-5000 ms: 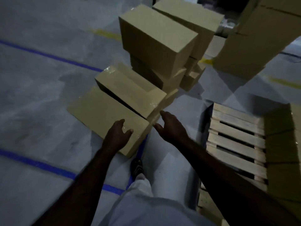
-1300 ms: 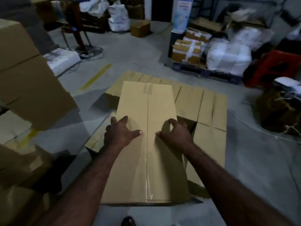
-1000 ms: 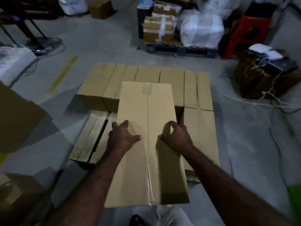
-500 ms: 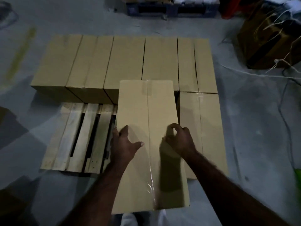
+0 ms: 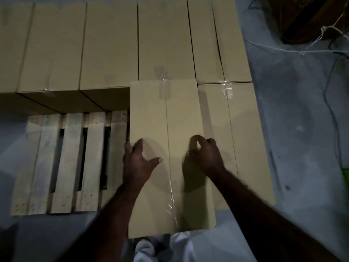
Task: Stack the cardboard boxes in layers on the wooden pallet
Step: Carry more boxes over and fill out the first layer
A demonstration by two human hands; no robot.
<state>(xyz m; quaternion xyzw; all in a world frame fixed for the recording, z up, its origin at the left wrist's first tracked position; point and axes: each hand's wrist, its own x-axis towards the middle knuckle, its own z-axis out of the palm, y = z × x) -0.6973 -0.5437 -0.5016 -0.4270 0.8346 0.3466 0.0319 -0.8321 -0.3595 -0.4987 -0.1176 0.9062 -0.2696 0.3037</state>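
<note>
- Taped box [image 5: 170, 148] has dropped almost onto wooden pallet [image 5: 66, 163], near half, beside its near-right box [image 5: 245, 138]; first layer filling up
- Left hand [image 5: 136, 165], right hand [image 5: 205, 157] both clasp box edges

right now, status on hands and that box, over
Left hand grips carried box at left edge, right hand curled on right edge. Far end at back row, placed box alongside. Pallet slats bare left.

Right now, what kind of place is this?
Probably a warehouse or storeroom: plain cardboard boxes sit in rows on a wooden pallet, the floor is bare concrete, and the left hand and right hand grip one taped box.
</note>
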